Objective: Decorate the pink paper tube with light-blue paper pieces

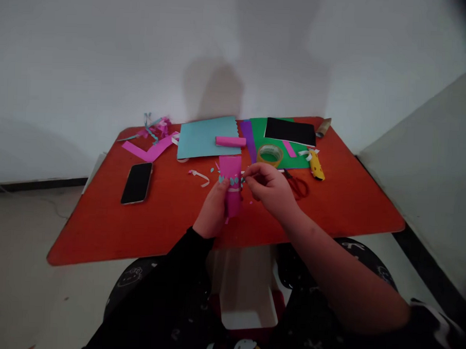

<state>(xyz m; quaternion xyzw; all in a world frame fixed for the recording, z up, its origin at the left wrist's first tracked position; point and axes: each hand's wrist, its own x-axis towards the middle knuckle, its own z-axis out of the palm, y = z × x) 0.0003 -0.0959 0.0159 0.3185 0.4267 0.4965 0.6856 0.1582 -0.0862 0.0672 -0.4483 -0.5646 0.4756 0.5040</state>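
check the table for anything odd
Loose litter stands out: tangled pink and blue strips at the far left corner, a curled white strip near the left hand. The light blue sheet has a jagged right edge, unlike its straight left one.

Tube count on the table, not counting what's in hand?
3. Pink tube on the light-blue sheet; yellow tube at right, by the green sheet; brown tube at the far right corner of the table. Others may be hidden behind the right hand.

Pink paper tube [234, 197], teal pieces [236, 181] across
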